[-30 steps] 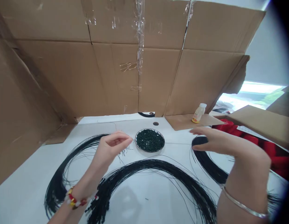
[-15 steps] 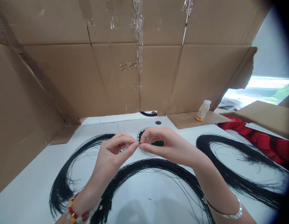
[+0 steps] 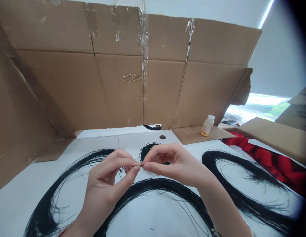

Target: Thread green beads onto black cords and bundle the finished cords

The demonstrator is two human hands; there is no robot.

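Observation:
My left hand (image 3: 107, 181) and my right hand (image 3: 179, 164) meet fingertip to fingertip above a white table (image 3: 153, 214). Between thumb and forefinger each one pinches a thin dark strand (image 3: 141, 165), of which only a short bit shows. Just behind the fingers is a round container of small dark green beads (image 3: 146, 150), partly covered by my right hand. Below the hands curves a bundle of thin black cords (image 3: 165, 184). Another black bundle (image 3: 44, 207) lies by my left forearm, and a third bundle (image 3: 212, 159) to the right of my right arm.
Cardboard walls (image 3: 118, 92) stand along the back and left of the table. A small bottle with a white cap (image 3: 207, 125) is on a cardboard flap at the back right. At the far right, a carton (image 3: 276, 135) sits beside red ribbon-like pieces (image 3: 266, 158).
The camera view has tilted upward, so everything sits lower and slightly left. Both hands keep pinching the strand, and more of the green beads shows past my right hand.

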